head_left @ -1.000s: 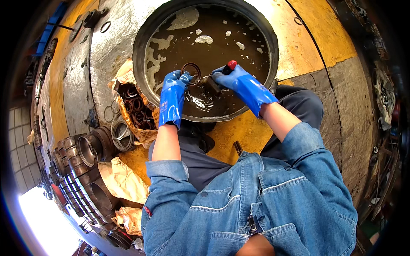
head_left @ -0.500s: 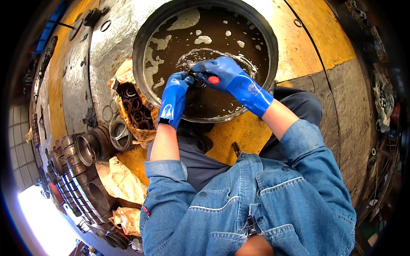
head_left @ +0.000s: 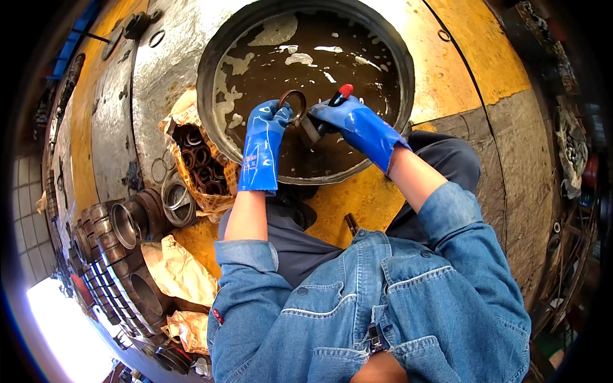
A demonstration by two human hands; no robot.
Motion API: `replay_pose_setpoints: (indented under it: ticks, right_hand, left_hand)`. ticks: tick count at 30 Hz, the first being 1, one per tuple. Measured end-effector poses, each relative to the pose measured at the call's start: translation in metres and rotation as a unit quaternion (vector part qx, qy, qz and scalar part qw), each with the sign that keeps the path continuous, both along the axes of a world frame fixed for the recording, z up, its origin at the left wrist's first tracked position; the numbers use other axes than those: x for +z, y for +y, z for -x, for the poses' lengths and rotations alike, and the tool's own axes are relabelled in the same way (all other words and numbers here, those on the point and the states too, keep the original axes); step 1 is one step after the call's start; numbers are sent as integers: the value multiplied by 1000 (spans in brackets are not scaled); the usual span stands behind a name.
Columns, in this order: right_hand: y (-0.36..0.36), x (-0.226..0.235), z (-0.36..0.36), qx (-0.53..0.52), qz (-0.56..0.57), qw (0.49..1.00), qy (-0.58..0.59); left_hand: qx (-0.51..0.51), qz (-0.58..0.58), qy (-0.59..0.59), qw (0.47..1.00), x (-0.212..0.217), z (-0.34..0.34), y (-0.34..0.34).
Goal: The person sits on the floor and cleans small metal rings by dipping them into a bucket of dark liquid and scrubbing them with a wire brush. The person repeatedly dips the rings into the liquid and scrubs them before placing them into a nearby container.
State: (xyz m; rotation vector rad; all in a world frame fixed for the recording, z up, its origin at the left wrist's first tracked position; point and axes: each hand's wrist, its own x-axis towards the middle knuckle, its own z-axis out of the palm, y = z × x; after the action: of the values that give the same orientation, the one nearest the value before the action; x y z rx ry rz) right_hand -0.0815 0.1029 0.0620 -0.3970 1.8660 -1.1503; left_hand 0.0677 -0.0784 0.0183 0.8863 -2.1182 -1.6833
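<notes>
Over a round black tub (head_left: 205,76) of murky brown water with patches of foam, my gloved left hand (head_left: 265,125) pinches a brownish ring (head_left: 303,104) near its lower left edge. The ring is held up above the water. In my right hand (head_left: 351,118), also in a blue rubber glove, is a hand tool (head_left: 337,97) with a black handle, a red end and a flat grey working end. That grey end points down beside the ring; whether it is bristles or a blade, I cannot tell.
Left of the tub, a torn sack (head_left: 191,108) holds several rusty rings (head_left: 201,172). Beside it lie thin wire-like rings (head_left: 177,199) and rows of metal cylinders (head_left: 124,223). Crumpled brown paper (head_left: 182,271) lies nearer. A small ring (head_left: 444,35) rests on the floor at far right.
The ring has come up into clear view in my left hand. My right hand has shifted right, and the tool has turned so its red end points up and away.
</notes>
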Motion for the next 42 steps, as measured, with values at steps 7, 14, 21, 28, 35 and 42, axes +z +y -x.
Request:
replay_pose_setpoints:
  ticks: [7, 14, 21, 28, 35, 42]
  right_hand:
    - [20, -26, 6, -30, -21, 999, 24]
    - [-3, -10, 4, 56, -79, 991, 93]
    - [-27, -10, -15, 351, -165, 779, 492]
    - [-25, -39, -2, 193, -79, 878, 431]
    - [-34, -28, -48, 152, 197, 837, 488]
    - [-47, -38, -19, 114, 28, 901, 418]
  left_hand:
    - [49, -153, 54, 986, 27, -5, 11]
    - [-70, -171, 13, 983, 1, -2, -7]
    - [-290, 321, -196, 880, -4, 13, 1]
    - [-4, -122, -107, 987, 20, -10, 18]
    - [-6, -282, 53, 958, 15, -24, 28]
    - [-40, -139, -16, 989, -40, -25, -15]
